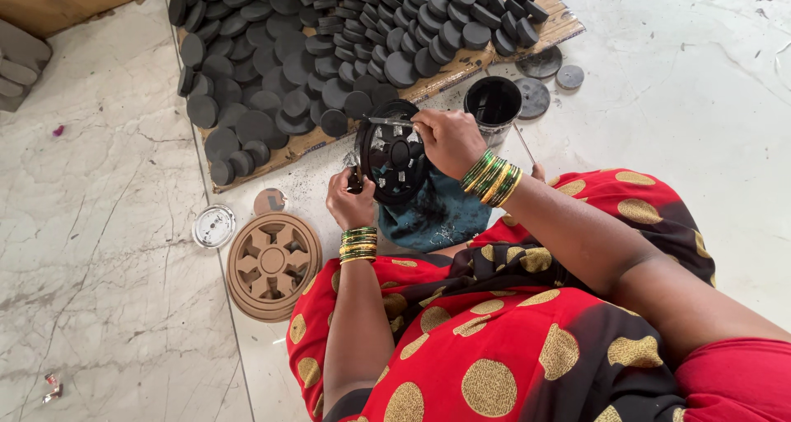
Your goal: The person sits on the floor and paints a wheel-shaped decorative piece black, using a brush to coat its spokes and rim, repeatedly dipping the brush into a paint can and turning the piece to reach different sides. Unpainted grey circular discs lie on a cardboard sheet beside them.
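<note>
The left hand [349,198] is closed on the lower left edge of a black spoked wheel [393,152], which stands tilted above a dark teal cloth [437,216] on the person's lap. The right hand [449,140] pinches a thin brush [387,122] and lays it across the top of the wheel. A black paint pot [493,103] stands just behind, on the marble floor [107,224]. An unpainted brown wheel [273,264] lies on the floor beside the left forearm, and black discs [329,43] cover a cardboard sheet [470,62].
</note>
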